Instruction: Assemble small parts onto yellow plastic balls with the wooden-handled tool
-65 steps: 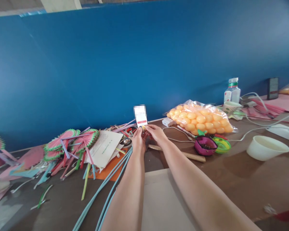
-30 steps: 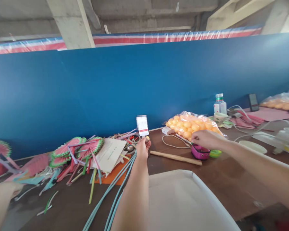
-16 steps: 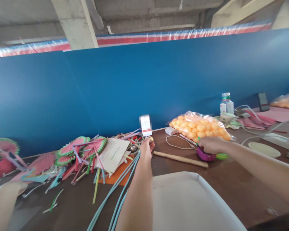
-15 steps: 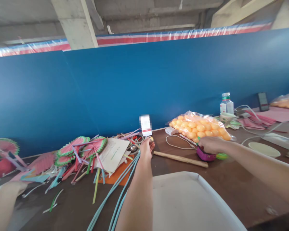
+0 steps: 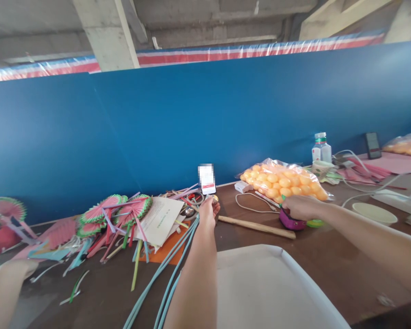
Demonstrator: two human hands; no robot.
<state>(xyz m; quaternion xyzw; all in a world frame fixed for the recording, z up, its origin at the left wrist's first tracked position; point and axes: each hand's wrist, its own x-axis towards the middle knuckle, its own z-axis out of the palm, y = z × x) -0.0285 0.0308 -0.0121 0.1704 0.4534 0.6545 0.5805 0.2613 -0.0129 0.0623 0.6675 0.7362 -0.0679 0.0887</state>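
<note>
My left hand point(image 5: 208, 211) reaches far across the table, its fingers curled at a small shiny gold-coloured round thing point(image 5: 215, 199) whose kind I cannot make out. Just behind these fingers a phone point(image 5: 208, 183) with a lit white screen stands upright against the blue panel. To the right, my right hand point(image 5: 301, 208) is closed on the top of a purple fabric item point(image 5: 292, 221), perhaps a pouch, with a bit of green at its upper edge. Something bright yellow-green point(image 5: 315, 223) shows beside it, partly under the wrist. A wooden stick point(image 5: 256, 226) lies between the hands.
A clear bag of orange balls point(image 5: 284, 180) lies behind my right hand. Pink-green paper fans point(image 5: 133, 210), printed papers point(image 5: 162, 217) and blue tubes point(image 5: 171, 258) crowd the left. Nearest me is a white tray point(image 5: 260, 283). Another person's arm point(image 5: 7, 288) shows at the left edge.
Almost nothing differs. The view has shifted very slightly; both hands keep their places and their grips.
</note>
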